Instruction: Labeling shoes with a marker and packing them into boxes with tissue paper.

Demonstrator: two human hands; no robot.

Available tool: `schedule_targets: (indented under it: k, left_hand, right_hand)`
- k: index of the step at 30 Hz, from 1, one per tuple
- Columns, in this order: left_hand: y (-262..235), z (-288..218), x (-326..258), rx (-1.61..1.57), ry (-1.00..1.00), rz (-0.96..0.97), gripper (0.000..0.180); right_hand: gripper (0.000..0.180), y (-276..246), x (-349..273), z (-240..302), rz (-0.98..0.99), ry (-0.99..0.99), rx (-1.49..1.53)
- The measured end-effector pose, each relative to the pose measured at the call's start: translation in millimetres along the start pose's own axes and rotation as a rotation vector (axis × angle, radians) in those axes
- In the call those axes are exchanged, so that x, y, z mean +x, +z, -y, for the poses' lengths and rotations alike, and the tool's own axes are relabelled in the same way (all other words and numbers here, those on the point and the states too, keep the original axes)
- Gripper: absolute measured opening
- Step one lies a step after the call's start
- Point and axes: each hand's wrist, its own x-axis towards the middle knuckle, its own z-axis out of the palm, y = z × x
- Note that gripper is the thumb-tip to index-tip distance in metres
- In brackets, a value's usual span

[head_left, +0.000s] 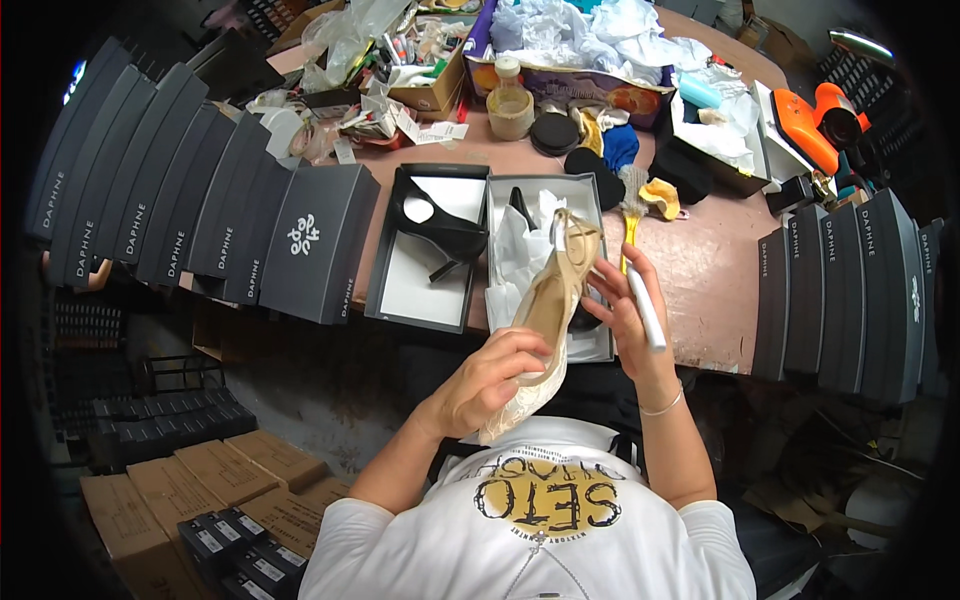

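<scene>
In front of my chest, a cream pointed-toe shoe (546, 318) is tilted, with its toe toward me and its heel end up and away. My left hand (490, 375) is closed round the toe part, fingertips reaching into the opening. A slim white marker-like pen (647, 312) sits among the fingers of my right hand (632, 318), its lower end slanting toward my wrist. The fingers of that hand are close beside the shoe's heel end; whether they touch it I cannot tell. Beyond lies a grey box (598, 186) with white tissue and a partly hidden black shoe.
A black high-heeled shoe (440, 226) lies in an open box (376, 290). Dark shoe boxes stand in rows at left (325, 245) and right (880, 300). A yellow-handled brush (631, 222), glue jar (511, 105) and orange tool (803, 128) are on the table. Cartons (150, 515) sit lower left.
</scene>
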Motion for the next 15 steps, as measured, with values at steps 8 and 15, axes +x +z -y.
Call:
schedule_targets:
  k: [8,15]
  left_hand:
    - [-12.1,-1.6,-7.3,-0.114,0.023,0.114,0.039]
    - [-21.5,-4.6,-22.8,-0.350,0.038,-0.025,0.058]
  right_hand:
    - [0.044,-19.8,-6.2,-8.4,0.108,0.182,-0.160]
    - [0.043,-26.4,-4.4,-33.3,0.251,0.106,0.026]
